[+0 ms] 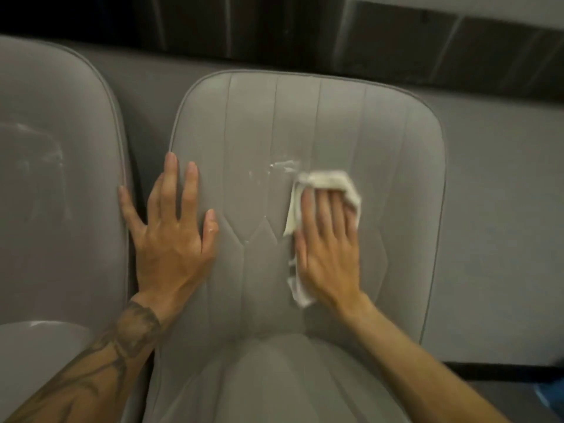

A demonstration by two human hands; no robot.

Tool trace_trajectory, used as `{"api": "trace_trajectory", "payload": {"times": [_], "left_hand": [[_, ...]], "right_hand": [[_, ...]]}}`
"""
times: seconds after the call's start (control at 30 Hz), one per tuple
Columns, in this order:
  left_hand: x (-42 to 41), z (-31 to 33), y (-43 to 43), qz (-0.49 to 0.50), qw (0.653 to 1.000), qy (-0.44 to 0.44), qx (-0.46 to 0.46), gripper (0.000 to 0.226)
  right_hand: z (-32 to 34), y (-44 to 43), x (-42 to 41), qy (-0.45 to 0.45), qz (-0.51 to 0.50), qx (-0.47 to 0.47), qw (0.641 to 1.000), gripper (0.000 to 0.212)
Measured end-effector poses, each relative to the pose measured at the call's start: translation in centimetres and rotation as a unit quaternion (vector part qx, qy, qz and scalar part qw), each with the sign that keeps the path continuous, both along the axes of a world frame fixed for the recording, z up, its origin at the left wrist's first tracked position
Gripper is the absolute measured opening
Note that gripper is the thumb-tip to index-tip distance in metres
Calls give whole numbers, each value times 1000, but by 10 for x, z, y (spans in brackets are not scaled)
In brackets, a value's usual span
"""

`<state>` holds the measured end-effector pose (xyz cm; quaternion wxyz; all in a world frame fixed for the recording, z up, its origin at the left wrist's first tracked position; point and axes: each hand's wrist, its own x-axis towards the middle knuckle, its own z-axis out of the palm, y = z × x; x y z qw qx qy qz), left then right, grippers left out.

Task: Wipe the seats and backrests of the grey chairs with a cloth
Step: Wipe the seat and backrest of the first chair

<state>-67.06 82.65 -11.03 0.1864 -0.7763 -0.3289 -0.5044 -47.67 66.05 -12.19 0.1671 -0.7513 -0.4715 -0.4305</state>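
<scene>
A grey padded chair fills the middle of the view, its stitched backrest [351, 123] upright and its seat [274, 377] below. My right hand [329, 242] lies flat, fingers straight, pressing a crumpled white cloth [323, 181] against the backrest right of centre. The cloth sticks out above my fingertips and along the left edge of my palm. A wet, shiny smear [282, 166] sits just left of the cloth. My left hand [171, 233] rests flat with spread fingers on the backrest's left edge, the thumb reaching toward the neighbouring chair.
A second grey chair [55, 178] stands close on the left, with faint wipe marks on its backrest. Behind both chairs runs a grey wall panel [503, 209] with a dark band [305, 32] above it. A blue object [549, 395] shows at the lower right edge.
</scene>
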Motion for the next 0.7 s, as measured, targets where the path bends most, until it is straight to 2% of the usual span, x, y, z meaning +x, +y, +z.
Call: {"api": "trace_trajectory", "payload": {"times": [0.03,0.1,0.2,0.27,0.33,0.47,0.53,0.6,0.7], "left_hand": [[0,-1,1,-2,1000,-2,0,67],[1,-1,0,-5,1000,-6,2,67],[2,0,-1,-3,1000,-9,-1,66],[3,1,-3,-5,1000,-8,-2,66],[1,-3,-5,-1,1000,-3,-6,65],[-9,-22,-15,-17,999,14,-24,66],[-15,-37,-23,-14,999,24,-36,65],[-21,-49,-30,-14,998,34,-45,65],[-25,-57,-31,-9,998,36,-50,65]], "right_hand": [[-16,-12,0,-12,0,-28,1000,71],[-5,-20,19,-29,8,-30,999,72],[64,1,44,-1,-20,83,996,67],[83,14,46,28,-28,144,989,66],[50,13,35,18,-19,113,993,67],[-75,-35,1,34,-13,-35,999,70],[-89,-44,0,39,-8,-50,998,65],[-58,-31,9,35,-13,-28,999,64],[1,2,21,59,-32,72,995,64]]}}
